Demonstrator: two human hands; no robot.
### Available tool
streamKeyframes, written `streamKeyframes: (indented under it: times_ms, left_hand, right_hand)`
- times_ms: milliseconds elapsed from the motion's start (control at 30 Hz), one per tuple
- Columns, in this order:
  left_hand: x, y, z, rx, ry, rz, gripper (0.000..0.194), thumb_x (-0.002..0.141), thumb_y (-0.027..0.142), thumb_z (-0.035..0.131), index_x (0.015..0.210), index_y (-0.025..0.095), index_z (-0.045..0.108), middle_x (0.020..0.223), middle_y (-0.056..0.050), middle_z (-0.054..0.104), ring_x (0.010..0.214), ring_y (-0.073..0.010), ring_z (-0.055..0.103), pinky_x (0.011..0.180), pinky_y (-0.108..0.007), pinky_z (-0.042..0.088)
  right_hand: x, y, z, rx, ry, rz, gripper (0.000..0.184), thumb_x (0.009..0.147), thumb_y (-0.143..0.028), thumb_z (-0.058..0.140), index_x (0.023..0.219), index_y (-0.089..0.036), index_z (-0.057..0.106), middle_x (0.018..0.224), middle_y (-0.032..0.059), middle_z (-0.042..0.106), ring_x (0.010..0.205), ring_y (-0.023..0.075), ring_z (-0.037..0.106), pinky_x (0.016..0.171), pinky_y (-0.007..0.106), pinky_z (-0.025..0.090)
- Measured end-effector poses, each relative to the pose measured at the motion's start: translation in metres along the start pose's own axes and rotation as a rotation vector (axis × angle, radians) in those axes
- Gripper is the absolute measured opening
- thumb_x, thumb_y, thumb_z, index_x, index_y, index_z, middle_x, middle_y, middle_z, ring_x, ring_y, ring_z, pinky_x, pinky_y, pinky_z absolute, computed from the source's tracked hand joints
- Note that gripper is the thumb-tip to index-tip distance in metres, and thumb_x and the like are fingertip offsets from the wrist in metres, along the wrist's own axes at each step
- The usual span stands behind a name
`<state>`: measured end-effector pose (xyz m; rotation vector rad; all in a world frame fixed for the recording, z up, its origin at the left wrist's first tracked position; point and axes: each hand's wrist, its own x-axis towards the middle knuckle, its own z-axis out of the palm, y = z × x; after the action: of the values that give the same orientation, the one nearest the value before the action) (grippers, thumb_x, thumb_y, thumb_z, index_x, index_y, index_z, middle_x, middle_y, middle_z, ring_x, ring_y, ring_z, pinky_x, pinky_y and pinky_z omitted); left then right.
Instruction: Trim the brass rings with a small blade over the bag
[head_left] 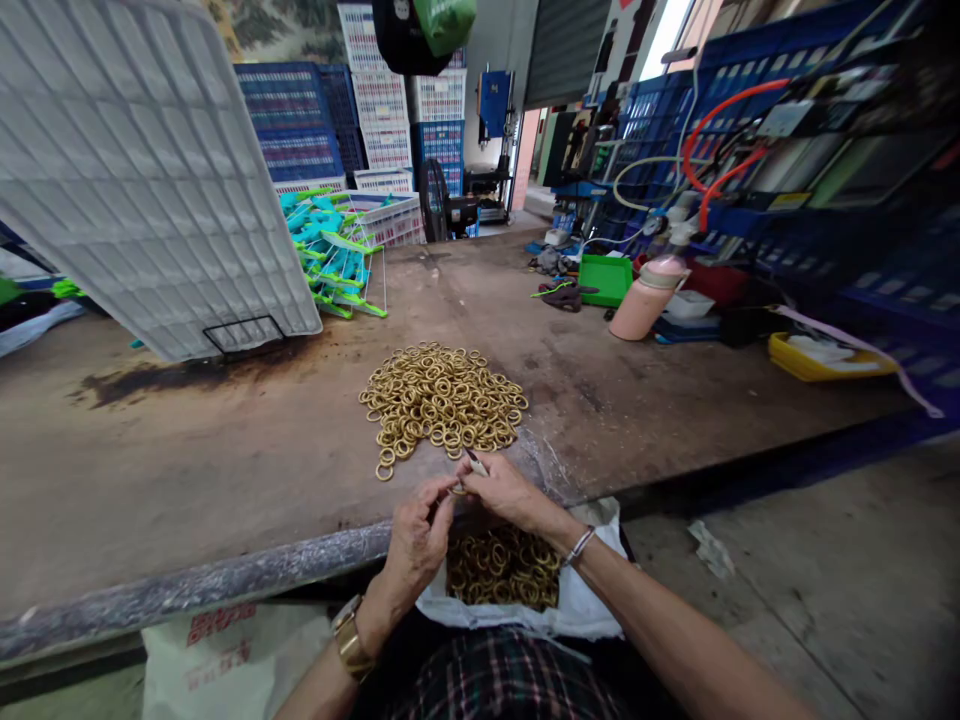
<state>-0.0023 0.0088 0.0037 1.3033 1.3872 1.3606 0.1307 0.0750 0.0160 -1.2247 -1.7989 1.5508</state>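
Observation:
Over the table's front edge, my left hand [421, 528] is closed, its thumb and forefinger pinching a small brass ring [458, 489]. My right hand [508, 492] is closed on a small blade-like tool [476, 463] with a pale body and dark end; its exact kind is unclear. Both sets of fingertips meet at the ring, so part of it is hidden. Just beyond them lies a heap of brass rings [442, 395]. Below my right wrist, a white sack [592, 600] stands open with many more rings [510, 570] inside.
A large ribbed white panel [157, 170] stands at left on the wooden table [225, 440], beside green and turquoise plastic pieces [334, 255]. At right are a pink bottle [649, 300], a green tray [606, 280], a yellow tray [829, 360] and machinery with orange hoses [705, 140].

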Motion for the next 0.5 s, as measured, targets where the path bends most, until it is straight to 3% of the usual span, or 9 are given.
streamKeyframes:
  times_ms: [133, 333, 500]
  left_hand:
    - [-0.004, 0.003, 0.002, 0.035, -0.024, -0.045, 0.011, 0.07, 0.024, 0.061, 0.077, 0.02, 0.069, 0.076, -0.004, 0.066, 0.072, -0.018, 0.057, 0.073, -0.026, 0.041]
    - [-0.01, -0.004, 0.005, -0.042, -0.008, -0.222, 0.021, 0.073, 0.038, 0.057, 0.071, 0.017, 0.061, 0.057, 0.001, 0.053, 0.05, -0.0107, 0.043, 0.049, -0.021, 0.034]
    - [-0.012, -0.002, 0.009, -0.193, -0.059, -0.438, 0.029, 0.074, 0.046, 0.055, 0.07, 0.017, 0.053, 0.051, 0.005, 0.046, 0.04, -0.0052, 0.03, 0.039, -0.018, 0.022]
  right_hand:
    - [-0.012, 0.006, 0.004, 0.191, -0.05, 0.138, 0.01, 0.075, -0.023, 0.041, 0.077, -0.018, 0.049, 0.051, -0.0091, 0.042, 0.036, 0.0043, 0.026, 0.038, 0.018, 0.02]
    - [-0.018, 0.008, 0.008, -0.02, 0.066, -0.094, 0.014, 0.074, -0.026, 0.049, 0.065, -0.016, 0.05, 0.057, -0.005, 0.048, 0.055, 0.0072, 0.04, 0.053, 0.018, 0.033]
    - [-0.017, 0.011, 0.011, -0.041, 0.077, -0.086, 0.017, 0.076, -0.026, 0.046, 0.062, -0.016, 0.048, 0.054, -0.0059, 0.044, 0.053, 0.0072, 0.037, 0.05, 0.018, 0.03]
